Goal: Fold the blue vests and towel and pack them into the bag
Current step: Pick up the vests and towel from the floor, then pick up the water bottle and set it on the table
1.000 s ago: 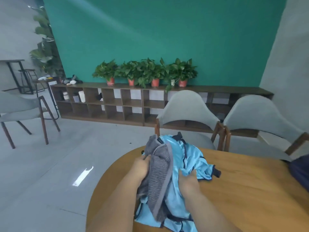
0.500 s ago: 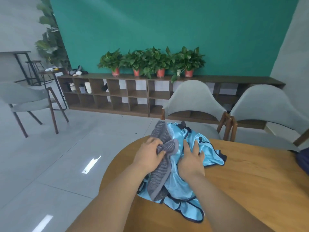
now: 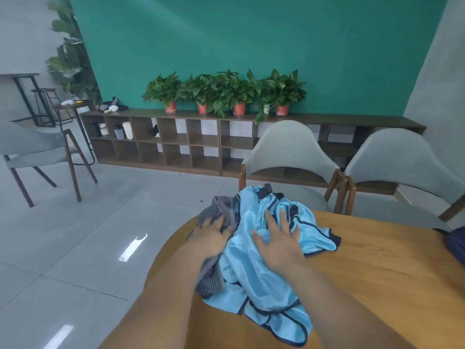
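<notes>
- My left hand point(image 3: 214, 238) lies flat on the grey towel point(image 3: 218, 214), fingers stretched out and pressing on it, gripping nothing.
- My right hand point(image 3: 279, 245) is spread wide, palm down on the blue vests point(image 3: 254, 280), fingers straight and released.
- The vests sit in one crumpled heap on the wooden table point(image 3: 377, 278), by its rounded left edge, with dark-trimmed hems trailing toward the near edge.
- The towel is bunched against the heap's left side, touching the vests, partly under my left wrist.
- At the table's right edge a dark blue shape, probably the bag point(image 3: 457, 244), is cut off by the frame, well apart from the heap.
- Two grey chairs point(image 3: 289, 144) stand beyond the far edge.
</notes>
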`<state>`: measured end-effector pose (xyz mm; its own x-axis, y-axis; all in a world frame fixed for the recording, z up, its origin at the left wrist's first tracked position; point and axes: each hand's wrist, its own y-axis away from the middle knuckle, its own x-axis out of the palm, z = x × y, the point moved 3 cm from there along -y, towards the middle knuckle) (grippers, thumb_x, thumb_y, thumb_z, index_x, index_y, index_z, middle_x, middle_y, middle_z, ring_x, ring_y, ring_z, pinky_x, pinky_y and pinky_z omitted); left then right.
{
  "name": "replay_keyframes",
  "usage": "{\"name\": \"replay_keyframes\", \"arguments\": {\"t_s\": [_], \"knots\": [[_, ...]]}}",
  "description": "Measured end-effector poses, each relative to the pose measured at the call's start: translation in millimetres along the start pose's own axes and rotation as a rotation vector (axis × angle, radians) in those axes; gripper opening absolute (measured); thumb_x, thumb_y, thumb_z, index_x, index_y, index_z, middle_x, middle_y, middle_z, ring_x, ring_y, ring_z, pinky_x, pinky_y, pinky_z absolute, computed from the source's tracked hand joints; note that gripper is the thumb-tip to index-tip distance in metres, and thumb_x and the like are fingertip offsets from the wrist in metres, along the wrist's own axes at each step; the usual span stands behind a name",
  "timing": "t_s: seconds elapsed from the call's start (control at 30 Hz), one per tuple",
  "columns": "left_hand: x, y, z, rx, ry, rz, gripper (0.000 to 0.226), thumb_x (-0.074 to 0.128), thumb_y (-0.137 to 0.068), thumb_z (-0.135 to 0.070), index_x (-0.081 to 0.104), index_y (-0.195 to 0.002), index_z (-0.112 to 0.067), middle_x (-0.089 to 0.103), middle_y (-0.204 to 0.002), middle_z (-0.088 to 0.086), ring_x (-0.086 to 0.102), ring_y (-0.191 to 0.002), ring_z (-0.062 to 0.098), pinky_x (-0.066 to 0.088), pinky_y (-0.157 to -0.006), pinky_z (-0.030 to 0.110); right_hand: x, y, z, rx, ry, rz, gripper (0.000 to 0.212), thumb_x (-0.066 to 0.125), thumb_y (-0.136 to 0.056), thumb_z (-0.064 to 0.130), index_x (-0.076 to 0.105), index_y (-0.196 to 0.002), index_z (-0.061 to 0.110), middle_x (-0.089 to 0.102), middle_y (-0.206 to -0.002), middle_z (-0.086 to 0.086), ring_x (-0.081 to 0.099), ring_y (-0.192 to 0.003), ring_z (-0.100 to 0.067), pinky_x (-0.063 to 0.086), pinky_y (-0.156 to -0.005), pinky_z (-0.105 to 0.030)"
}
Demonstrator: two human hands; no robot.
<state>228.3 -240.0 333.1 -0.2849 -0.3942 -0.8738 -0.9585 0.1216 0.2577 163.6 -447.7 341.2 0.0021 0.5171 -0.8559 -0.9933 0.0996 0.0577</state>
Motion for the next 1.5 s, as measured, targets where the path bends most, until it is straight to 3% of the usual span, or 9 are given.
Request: {"name": "replay_keyframes", "arguments": {"t_s": [0.23, 0.37, 0.5, 0.83, 0.9, 1.17, 1.5], "knots": [[-4, -9, 12, 0.101, 0.174, -0.026, 0.070, 0.032, -0.107, -0.064, 0.010, -0.167, -0.037, 0.012, -0.175, -0.001, 0.014, -0.160, 0.025, 0.017, -0.129, 0.048, 20, -26, 8, -0.026, 0.068, 0.079, 0.095, 0.027, -0.085, 0.091, -0.006, -0.163, 0.047, -0.019, -0.172, 0.012, -0.009, -0.159, -0.042, 0.004, -0.127, -0.060], [-14, 4, 20, 0.098, 0.059, -0.127, 0.069, 0.026, -0.105, -0.065, 0.008, -0.167, -0.039, 0.010, -0.175, -0.008, 0.011, -0.161, 0.024, 0.016, -0.128, 0.055, 5, -11, 24, 0.122, 0.122, 0.067, 0.081, 0.035, -0.095, 0.079, -0.003, -0.162, 0.052, -0.022, -0.171, 0.013, -0.014, -0.157, -0.045, 0.019, -0.119, -0.069], [-26, 36, 23, 0.135, 0.072, -0.141, 0.070, 0.029, -0.105, -0.066, 0.011, -0.167, -0.038, 0.010, -0.175, -0.009, 0.009, -0.161, 0.026, 0.015, -0.129, 0.054, -7, 18, 55, 0.193, 0.184, 0.013, 0.067, 0.028, -0.106, 0.062, -0.001, -0.164, 0.045, -0.025, -0.171, 0.003, -0.020, -0.154, -0.049, 0.010, -0.119, -0.075], [-57, 158, 64, 0.065, -0.079, -0.276, 0.058, 0.024, -0.111, -0.055, 0.014, -0.166, -0.039, 0.007, -0.176, -0.004, 0.006, -0.162, 0.028, 0.015, -0.128, 0.058, 3, 95, 151, -0.046, 0.186, 0.004, 0.056, 0.030, -0.108, 0.054, 0.012, -0.161, 0.050, -0.011, -0.174, 0.004, -0.013, -0.157, -0.042, 0.014, -0.119, -0.073], [-58, 184, 84, 0.031, -0.089, -0.294, 0.057, 0.024, -0.112, -0.054, 0.014, -0.166, -0.039, 0.007, -0.176, -0.005, 0.006, -0.161, 0.028, 0.015, -0.128, 0.057, 20, 114, 171, -0.121, 0.205, 0.019, 0.056, 0.037, -0.108, 0.049, 0.016, -0.160, 0.051, -0.009, -0.174, 0.004, -0.013, -0.157, -0.041, 0.016, -0.119, -0.072], [-15, 265, 203, -0.120, -0.061, -0.355, 0.058, 0.029, -0.112, -0.051, 0.019, -0.166, -0.033, 0.012, -0.175, -0.001, 0.014, -0.160, 0.028, 0.020, -0.127, 0.050, 133, 183, 228, -0.406, 0.276, 0.164, 0.055, 0.026, -0.109, 0.055, 0.015, -0.162, 0.046, 0.002, -0.174, -0.002, -0.003, -0.157, -0.041, 0.014, -0.126, -0.054], [85, 340, 362, -0.421, -0.073, -0.196, 0.061, 0.034, -0.112, -0.046, 0.015, -0.167, -0.029, 0.010, -0.175, 0.005, 0.016, -0.158, 0.033, 0.021, -0.126, 0.052, 291, 245, 253, -0.597, 0.412, 0.463, 0.055, 0.022, -0.111, 0.052, 0.010, -0.165, 0.043, 0.000, -0.175, -0.002, -0.004, -0.159, -0.037, 0.015, -0.127, -0.046]]}}
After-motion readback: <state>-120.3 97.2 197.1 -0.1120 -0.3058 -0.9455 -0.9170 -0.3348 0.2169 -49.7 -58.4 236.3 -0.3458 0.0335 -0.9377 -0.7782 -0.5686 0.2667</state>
